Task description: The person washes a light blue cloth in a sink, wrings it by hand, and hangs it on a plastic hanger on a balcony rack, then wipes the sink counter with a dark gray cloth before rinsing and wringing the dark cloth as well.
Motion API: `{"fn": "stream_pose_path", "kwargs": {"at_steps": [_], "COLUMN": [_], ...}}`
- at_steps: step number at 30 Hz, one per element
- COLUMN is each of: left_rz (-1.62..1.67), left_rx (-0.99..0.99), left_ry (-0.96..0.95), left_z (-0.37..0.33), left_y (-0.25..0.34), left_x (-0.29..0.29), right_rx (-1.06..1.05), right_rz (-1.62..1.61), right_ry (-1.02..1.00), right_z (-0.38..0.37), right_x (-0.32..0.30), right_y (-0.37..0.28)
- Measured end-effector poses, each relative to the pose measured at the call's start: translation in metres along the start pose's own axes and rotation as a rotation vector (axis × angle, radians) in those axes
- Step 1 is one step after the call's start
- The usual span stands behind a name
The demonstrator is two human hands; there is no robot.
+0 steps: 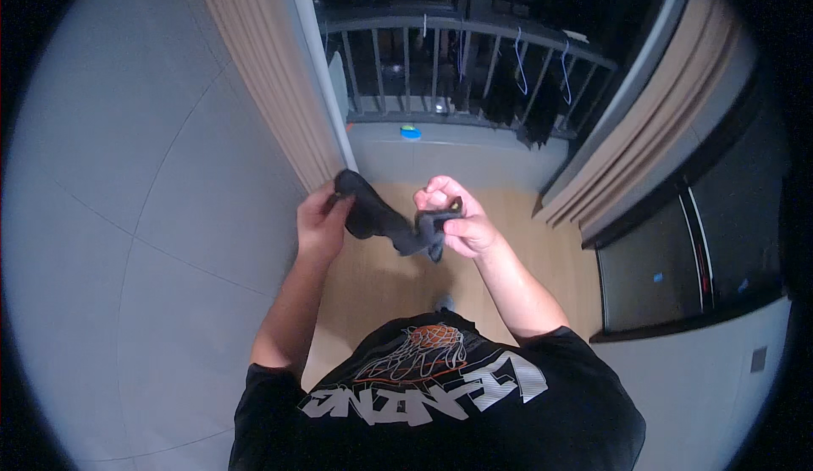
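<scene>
A dark grey or black sock (373,215) is stretched between my two hands, in front of my chest and above the floor. My left hand (318,224) pinches its rounded upper left end between thumb and fingers. At the other end, the bunched fabric sits in my right hand (471,227), with the thumb pressing against it and the upper fingers curled. A small yellowish mark (456,205) shows on the fabric at the right fingers. The folds hide whether this is one sock or two.
Beyond my hands, a low ledge carries a small blue and green object (411,132). Hangers (520,63) and dark cloth (536,107) hang by a metal railing (406,65). Beige curtains (262,65) flank the opening. A dark glossy cabinet (652,259) stands right; a grey wall (135,217) rises left.
</scene>
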State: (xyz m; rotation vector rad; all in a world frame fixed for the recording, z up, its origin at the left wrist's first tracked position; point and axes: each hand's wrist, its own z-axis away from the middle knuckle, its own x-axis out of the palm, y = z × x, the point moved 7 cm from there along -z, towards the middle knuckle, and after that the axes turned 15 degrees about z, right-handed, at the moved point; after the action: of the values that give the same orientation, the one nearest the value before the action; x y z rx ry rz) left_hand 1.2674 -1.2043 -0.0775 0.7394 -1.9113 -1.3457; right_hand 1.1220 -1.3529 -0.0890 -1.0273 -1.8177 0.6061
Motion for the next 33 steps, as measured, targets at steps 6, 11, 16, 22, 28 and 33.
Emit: {"fn": "stream_pose_path", "kwargs": {"at_steps": [6, 11, 16, 22, 28, 33], "left_rz": [0.638, 0.708, 0.795, 0.82, 0.929, 1.008], "left_rx": [-0.143, -0.233, -0.258, -0.123, -0.074, -0.37], "left_ry": [0.017, -0.075, 0.017, 0.133, 0.034, 0.043], "left_z": [-0.083, -0.132, -0.176, -0.255, -0.358, -0.401], "left_y": [0.008, -0.001, -0.059, -0.144, -0.184, -0.206], "left_x": [0.045, 0.057, 0.048, 0.01, 0.001, 0.008], "right_rx": [0.374, 0.347, 0.459, 0.296, 0.315, 0.177], "right_rz": [0.754, 0.491, 0.427, -0.023, 0.709, 1.575], "right_ry": [-0.082, 0.489, 0.845, 0.6, 0.708, 0.784], "right_z": [-0.021, -0.027, -0.057, -0.124, -0.208, -0.302], "right_x": [-0.085, -0.206, -0.265, -0.304, -0.361, -0.384], "right_y": [-0.035, -0.06, -0.057, -0.059, -0.114, -0.16]}}
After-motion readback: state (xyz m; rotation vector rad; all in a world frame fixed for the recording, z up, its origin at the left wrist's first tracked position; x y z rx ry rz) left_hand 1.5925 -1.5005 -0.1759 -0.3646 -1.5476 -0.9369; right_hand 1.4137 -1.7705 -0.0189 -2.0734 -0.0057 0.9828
